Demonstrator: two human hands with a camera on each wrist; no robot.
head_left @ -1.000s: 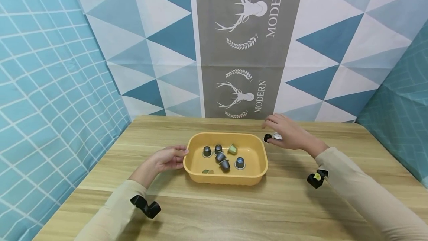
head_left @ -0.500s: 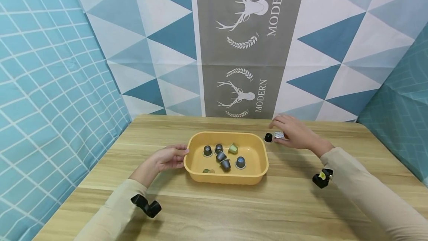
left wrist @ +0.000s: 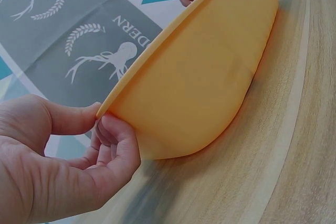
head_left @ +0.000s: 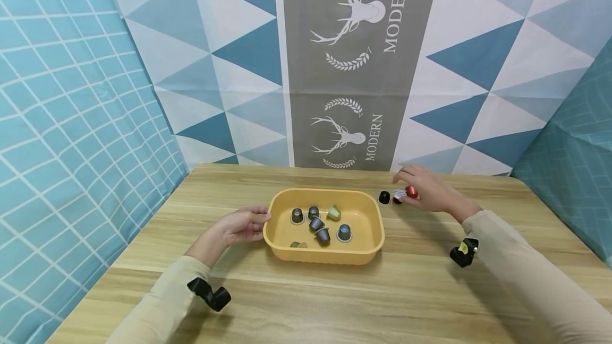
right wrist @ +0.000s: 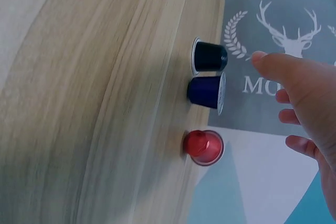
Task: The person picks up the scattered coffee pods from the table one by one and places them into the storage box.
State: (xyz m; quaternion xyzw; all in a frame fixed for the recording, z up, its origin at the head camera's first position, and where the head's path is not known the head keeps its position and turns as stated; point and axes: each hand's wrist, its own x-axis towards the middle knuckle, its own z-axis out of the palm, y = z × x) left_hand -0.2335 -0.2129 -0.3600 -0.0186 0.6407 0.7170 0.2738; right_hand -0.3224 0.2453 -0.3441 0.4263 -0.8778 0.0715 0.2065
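Observation:
My left hand (head_left: 241, 225) pinches the left rim of a yellow plastic bin (left wrist: 194, 77) between thumb and fingers. Past the bin's right end, three coffee capsules are in a row on the table. One is black (head_left: 384, 197) and stands on its wide rim. The middle one, dark blue (right wrist: 205, 92), has its pale lid facing up. A red capsule (head_left: 411, 191) is the rightmost. My right hand (head_left: 425, 190) hovers beside the red one, fingers loosely bent; in the right wrist view nothing is between its thumb and fingers.
Inside the bin are several dark capsules, a blue-topped capsule (head_left: 344, 232) and a green capsule (head_left: 333, 213); the front wall partly hides another. Wood-grain table (head_left: 296, 301) surrounds it. A patterned backdrop (head_left: 334, 68) rises behind the table's far edge.
My right hand has shifted rightward along the row, off the black and middle capsules, and the red capsule has come into view. The left hand and bin stay put.

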